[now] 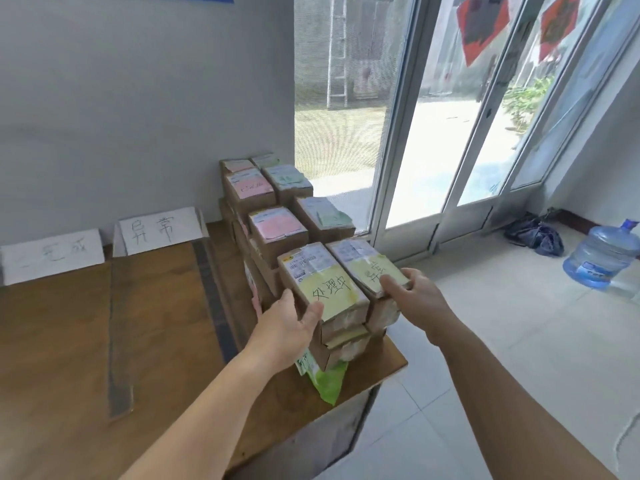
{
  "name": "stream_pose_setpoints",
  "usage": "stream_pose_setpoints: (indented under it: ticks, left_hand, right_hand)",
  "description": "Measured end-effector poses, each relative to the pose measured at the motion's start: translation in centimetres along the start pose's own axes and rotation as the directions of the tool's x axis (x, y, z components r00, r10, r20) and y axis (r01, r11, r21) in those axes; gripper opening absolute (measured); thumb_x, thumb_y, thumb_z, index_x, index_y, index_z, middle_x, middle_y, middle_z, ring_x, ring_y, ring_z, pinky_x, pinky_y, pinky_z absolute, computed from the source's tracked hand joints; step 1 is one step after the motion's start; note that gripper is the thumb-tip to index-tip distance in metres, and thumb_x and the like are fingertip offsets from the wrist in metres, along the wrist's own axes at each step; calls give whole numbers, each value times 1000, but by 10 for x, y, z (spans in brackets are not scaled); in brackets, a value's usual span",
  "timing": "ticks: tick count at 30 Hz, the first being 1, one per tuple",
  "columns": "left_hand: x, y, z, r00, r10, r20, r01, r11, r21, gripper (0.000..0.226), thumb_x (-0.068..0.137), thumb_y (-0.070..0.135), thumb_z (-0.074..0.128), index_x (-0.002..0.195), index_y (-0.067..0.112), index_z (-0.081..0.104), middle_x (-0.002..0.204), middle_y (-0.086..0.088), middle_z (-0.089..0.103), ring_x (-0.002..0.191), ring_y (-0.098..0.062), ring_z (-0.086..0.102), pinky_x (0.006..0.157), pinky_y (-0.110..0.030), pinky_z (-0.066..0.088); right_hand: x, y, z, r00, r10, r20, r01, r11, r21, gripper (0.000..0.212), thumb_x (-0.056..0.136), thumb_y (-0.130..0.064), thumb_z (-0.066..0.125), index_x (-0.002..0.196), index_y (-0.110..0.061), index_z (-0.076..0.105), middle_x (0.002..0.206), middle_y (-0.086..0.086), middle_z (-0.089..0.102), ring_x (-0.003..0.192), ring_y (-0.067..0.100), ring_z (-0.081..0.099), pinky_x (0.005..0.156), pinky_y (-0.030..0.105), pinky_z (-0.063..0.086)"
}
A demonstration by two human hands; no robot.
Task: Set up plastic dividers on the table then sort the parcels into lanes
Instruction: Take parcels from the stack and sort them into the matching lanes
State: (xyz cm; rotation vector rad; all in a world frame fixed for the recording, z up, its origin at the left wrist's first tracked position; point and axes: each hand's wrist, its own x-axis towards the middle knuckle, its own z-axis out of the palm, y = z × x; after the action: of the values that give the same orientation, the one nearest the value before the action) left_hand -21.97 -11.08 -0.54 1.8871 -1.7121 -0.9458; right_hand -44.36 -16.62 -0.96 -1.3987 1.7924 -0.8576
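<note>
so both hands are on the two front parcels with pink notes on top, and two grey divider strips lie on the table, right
Not quite: in the head view the notes on the two front parcels are yellow, not pink. The left hand holds the left front parcel, the right hand the right front parcel, and two grey divider strips do lie on the table.

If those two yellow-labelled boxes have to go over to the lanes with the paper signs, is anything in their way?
Nothing visible blocks them. The two yellow-labelled parcels top the near stack, with the left hand and right hand already on them. Only the flat grey dividers lie on the table between.
</note>
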Motion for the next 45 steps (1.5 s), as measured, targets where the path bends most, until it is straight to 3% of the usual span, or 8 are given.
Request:
stream_pose_setpoints:
  ticks: [4, 10, 14, 19, 25, 35, 38, 45]
  left_hand:
    - [-4, 3, 6, 997, 10, -71, -17, 995, -97, 74, 95, 55, 37, 151, 12, 20, 150, 2, 39, 136, -17, 37, 107, -29, 29]
    - [-22, 6, 15, 977, 52, -206, -95, 974, -207, 68, 94, 49, 47, 149, 14, 27, 142, 9, 46, 127, -3, 36, 93, -15, 25]
    - [-30, 0, 7, 957, 77, -279, -153, 953, -262, 62, 95, 44, 49, 148, 18, 29, 133, 16, 49, 136, -12, 36, 110, -24, 26]
    - [-41, -14, -22, 925, 76, -371, -197, 933, -301, 63, 94, 38, 55, 148, 22, 28, 104, 39, 46, 97, 10, 47, 66, 7, 33]
    - [-61, -53, -72, 876, 32, -481, -237, 897, -373, 49, 91, 33, 62, 134, 33, 37, 105, 32, 53, 89, 22, 52, 63, -1, 44]
    - [-121, -147, -177, 875, -49, -481, -214, 853, -476, 56, 93, 34, 58, 144, 36, 35, 117, 19, 64, 114, -7, 56, 97, -37, 50]
    - [-133, -173, -202, 877, -81, -473, -197, 839, -508, 58, 92, 32, 60, 143, 39, 35, 112, 19, 66, 109, -8, 59, 95, -39, 51]
    - [-133, -205, -239, 871, -113, -478, -183, 829, -529, 54, 92, 28, 59, 141, 39, 38, 120, 10, 64, 116, -16, 56, 97, -42, 50]
  right_hand:
    - [-1, 4, 0, 997, -63, -34, 65, 996, 59, 41, 84, -49, 60, 116, -23, 58, 96, -9, 63, 87, 9, 60, 65, 26, 48]
    - [-13, 1, -5, 987, -136, -89, 151, 970, 188, 31, 85, -42, 63, 110, -25, 62, 96, -7, 68, 92, 15, 64, 80, 39, 54]
    - [-26, -9, -3, 976, -189, -105, 212, 926, 312, 24, 86, -34, 64, 109, -26, 63, 98, -6, 70, 92, 16, 66, 83, 43, 55]
    - [-42, -33, 9, 962, -260, -79, 267, 846, 461, 17, 90, -22, 61, 106, -27, 63, 101, -4, 71, 82, 7, 67, 70, 27, 54]
    - [-66, -73, 50, 936, -349, 53, 267, 800, 538, 22, 91, -17, 60, 112, -20, 59, 106, 2, 69, 90, 17, 68, 76, 33, 55]
    - [-124, -141, 173, 931, -354, 91, 248, 795, 553, 20, 91, -26, 62, 111, -30, 59, 103, -9, 71, 87, 21, 68, 75, 39, 57]
    - [-140, -156, 204, 931, -350, 105, 239, 801, 549, 15, 91, -30, 62, 102, -39, 57, 105, -9, 70, 89, 15, 65, 61, 23, 53]
    - [-149, -186, 255, 953, -272, 130, 161, 823, 545, 29, 89, -28, 64, 115, -37, 55, 105, -13, 69, 105, 9, 59, 85, 34, 52]
